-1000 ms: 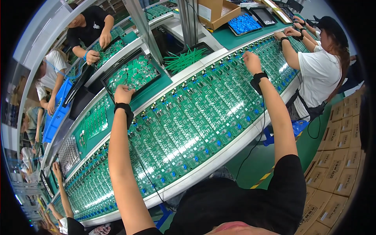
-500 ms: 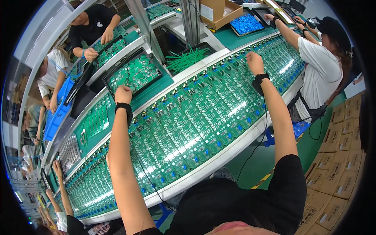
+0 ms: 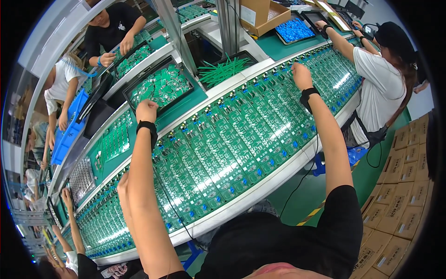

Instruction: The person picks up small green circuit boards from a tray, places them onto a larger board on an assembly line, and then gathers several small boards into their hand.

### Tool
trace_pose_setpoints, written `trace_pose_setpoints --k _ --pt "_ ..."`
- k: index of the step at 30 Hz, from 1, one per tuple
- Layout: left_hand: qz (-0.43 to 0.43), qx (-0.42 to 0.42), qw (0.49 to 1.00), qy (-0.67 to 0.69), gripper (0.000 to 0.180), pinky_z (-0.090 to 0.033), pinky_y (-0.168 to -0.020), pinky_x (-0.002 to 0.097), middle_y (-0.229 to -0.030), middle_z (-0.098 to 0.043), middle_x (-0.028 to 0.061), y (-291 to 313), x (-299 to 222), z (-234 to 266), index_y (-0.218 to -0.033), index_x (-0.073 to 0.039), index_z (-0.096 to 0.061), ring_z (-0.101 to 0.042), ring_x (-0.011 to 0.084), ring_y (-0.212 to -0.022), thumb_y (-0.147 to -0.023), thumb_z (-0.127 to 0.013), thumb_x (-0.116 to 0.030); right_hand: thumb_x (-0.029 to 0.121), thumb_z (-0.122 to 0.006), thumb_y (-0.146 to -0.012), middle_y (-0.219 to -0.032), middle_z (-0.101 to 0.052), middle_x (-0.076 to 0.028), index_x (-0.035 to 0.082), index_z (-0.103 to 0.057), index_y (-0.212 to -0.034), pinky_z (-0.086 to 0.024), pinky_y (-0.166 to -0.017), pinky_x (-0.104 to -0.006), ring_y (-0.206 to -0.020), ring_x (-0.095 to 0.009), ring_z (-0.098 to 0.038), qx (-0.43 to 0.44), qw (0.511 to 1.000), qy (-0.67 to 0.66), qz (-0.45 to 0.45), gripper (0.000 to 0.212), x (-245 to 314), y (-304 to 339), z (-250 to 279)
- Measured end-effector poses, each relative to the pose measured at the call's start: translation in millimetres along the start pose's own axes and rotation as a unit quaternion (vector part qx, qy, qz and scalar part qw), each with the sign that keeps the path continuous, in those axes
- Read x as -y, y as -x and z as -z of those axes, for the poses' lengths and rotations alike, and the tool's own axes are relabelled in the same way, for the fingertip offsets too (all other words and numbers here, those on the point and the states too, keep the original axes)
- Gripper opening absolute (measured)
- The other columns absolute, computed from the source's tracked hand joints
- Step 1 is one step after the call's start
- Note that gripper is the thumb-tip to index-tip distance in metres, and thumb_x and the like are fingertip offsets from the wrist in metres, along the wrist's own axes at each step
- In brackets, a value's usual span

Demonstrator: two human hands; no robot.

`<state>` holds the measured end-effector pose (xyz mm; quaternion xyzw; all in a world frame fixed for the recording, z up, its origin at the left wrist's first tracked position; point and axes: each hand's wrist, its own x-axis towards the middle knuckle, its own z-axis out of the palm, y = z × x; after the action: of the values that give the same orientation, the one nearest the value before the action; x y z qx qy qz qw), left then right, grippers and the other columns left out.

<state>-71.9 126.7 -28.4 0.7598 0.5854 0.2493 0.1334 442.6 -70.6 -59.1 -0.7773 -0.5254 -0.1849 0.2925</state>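
Observation:
My left hand (image 3: 147, 110) is over the near corner of a black tray (image 3: 189, 93) heaped with small green circuit boards (image 3: 160, 83). Its fingers are bent together; whatever they may hold is hidden. Farther right, my right hand (image 3: 302, 76) hovers at the far edge of a long row of green circuit board panels (image 3: 223, 149), beside the small parts along that edge. Its fingers are curled in, and I cannot make out anything between them. Black bands with cords circle both my wrists. Blue round components (image 3: 259, 172) line the near side of the panels.
Another person's hand (image 3: 123, 188) shows beside my left forearm. Green strips (image 3: 223, 70) fill a bin beyond the panels, and a tray of blue parts (image 3: 295, 29) lies farther right. A co-worker in white (image 3: 378, 76) stands at the right, near stacked cartons (image 3: 395, 195).
The other person's hand and forearm have come further into view beside my left forearm. My right hand has shifted only slightly; my left stays at the tray corner.

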Motion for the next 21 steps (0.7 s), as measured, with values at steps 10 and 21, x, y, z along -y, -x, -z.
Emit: trace_pose_setpoints --k 10,21 --pt "-0.004 -0.037 0.968 0.248 0.01 -0.049 -0.054 0.0262 -0.07 -0.062 0.0084 0 -21 4 -0.085 -0.003 -0.063 -0.061 0.0151 -0.06 -0.076 -0.06 -0.008 0.003 -0.051 -0.071 -0.072 -0.058 -0.018 0.003 -0.056 -0.074 -0.044 -0.063 -0.0457 -0.072 -0.037 -0.055 0.086 0.993 0.076 -0.008 0.005 -1 -26 -18" --pt "0.032 0.095 0.898 0.429 0.019 -0.049 -0.061 0.0232 -0.081 -0.061 0.0078 37 -64 2 -0.098 0.002 -0.058 -0.061 0.0146 -0.071 -0.081 -0.056 -0.006 0.003 -0.051 -0.071 -0.078 -0.059 -0.019 0.004 -0.056 -0.075 -0.046 -0.064 -0.0453 -0.075 -0.037 -0.057 0.12 0.984 0.133 -0.005 0.006 2 -32 -15"
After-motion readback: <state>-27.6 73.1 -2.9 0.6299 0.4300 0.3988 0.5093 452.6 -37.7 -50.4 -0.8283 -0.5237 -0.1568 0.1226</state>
